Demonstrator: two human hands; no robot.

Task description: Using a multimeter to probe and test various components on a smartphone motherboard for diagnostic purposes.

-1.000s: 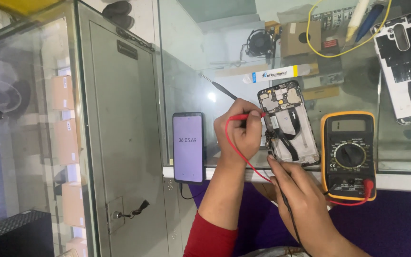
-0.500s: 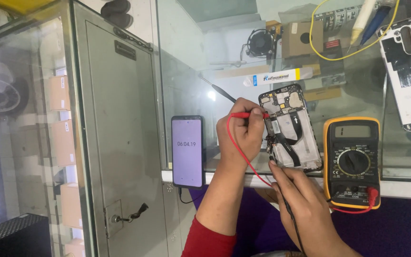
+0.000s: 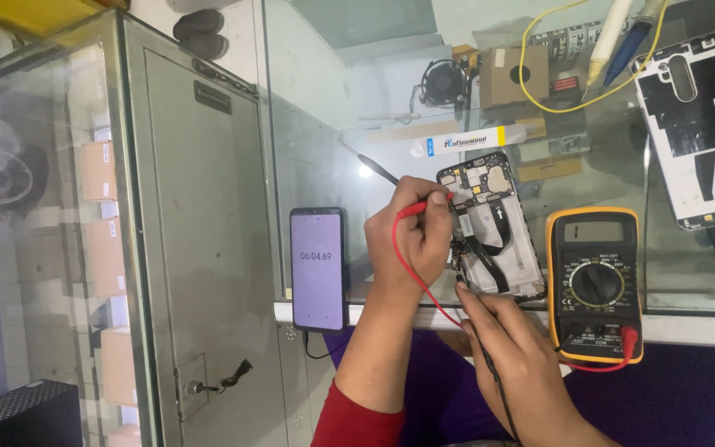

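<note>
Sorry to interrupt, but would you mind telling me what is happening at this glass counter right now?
A person is probing an opened phone that lies back-off on the glass counter. The left hand holds the red probe against the upper part of the board, while the right hand presses the black probe near the lower end. Both leads run to a yellow multimeter beside the phone. A second phone with a lit screen stands to the left, and a removed back cover lies at the far right.

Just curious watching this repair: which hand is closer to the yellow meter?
The right hand. It sits just left of the yellow multimeter, holding the black probe; the left hand is farther left, beyond the opened phone.
</note>
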